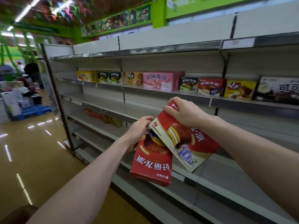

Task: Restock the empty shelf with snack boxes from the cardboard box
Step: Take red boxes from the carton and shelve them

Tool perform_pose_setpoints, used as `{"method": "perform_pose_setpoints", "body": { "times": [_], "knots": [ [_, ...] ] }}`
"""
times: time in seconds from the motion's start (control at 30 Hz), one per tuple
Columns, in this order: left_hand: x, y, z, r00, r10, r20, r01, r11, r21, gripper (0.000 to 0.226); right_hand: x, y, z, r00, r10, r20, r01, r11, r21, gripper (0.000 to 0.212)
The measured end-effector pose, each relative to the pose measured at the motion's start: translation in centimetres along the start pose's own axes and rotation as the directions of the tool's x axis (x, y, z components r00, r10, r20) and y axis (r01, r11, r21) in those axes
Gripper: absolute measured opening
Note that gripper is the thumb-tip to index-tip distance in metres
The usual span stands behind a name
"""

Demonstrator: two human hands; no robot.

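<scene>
A person stood at a shop shelf unit, both bare arms stretched forward, a red snack box in each hand. The left hand held the lower box by its top end, fingers curled over the edge. That box hung from them, its long axis running down and back toward the person. The right hand gripped the top end of the upper box, thumb and fingers pinching it. This box was tilted, its long axis slanting down and to the right of the fingers. Its lower left edge overlapped the top of the other box, so the two touched.

Beyond both hands lay a bare shelf, at about the height of the right fingers and above the left ones. One level higher, a shelf carried a row of snack boxes, among them a pink box and a matching red box, up and to the right of the right hand. The right hand was the higher one and looked nearer the shelves, so its box seemed likely to go in first, once turned level. The cardboard box could not be made out for certain.
</scene>
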State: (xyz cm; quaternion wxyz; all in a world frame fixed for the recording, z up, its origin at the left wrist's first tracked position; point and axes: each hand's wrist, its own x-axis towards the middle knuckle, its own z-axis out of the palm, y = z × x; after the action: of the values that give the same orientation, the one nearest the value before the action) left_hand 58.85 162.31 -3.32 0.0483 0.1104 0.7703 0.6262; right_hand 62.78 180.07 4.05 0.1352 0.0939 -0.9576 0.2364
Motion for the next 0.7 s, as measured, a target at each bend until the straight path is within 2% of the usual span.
{"method": "perform_pose_setpoints", "body": {
  "times": [0.13,0.27,0.47,0.6,0.7],
  "knots": [
    [-0.1,0.3,2.5,0.990,0.020,0.142,-0.014,0.999,-0.049,0.050,-1.3,0.9,-1.7,0.999,-0.034,0.005,0.034,0.994,-0.104,0.044],
    [-0.1,0.7,4.7,0.947,0.059,0.316,-0.033,0.996,-0.087,0.061,-2.9,2.2,-3.8,0.997,-0.076,0.030,0.080,0.984,-0.157,0.047],
    [0.7,2.5,8.6,0.851,0.002,0.525,0.025,0.999,-0.044,0.065,-6.1,4.8,-7.0,0.996,-0.080,-0.025,0.072,0.970,-0.232,0.053],
    [0.6,3.7,12.6,0.842,0.057,0.536,0.004,0.994,-0.113,0.074,-8.4,7.0,-9.7,0.998,-0.027,-0.058,0.011,0.966,-0.259,0.050],
    [0.4,4.3,15.7,0.850,0.083,0.521,0.002,0.987,-0.159,0.076,-10.4,9.2,-12.2,0.995,0.056,-0.086,-0.076,0.965,-0.251,0.057]
  ]
}}
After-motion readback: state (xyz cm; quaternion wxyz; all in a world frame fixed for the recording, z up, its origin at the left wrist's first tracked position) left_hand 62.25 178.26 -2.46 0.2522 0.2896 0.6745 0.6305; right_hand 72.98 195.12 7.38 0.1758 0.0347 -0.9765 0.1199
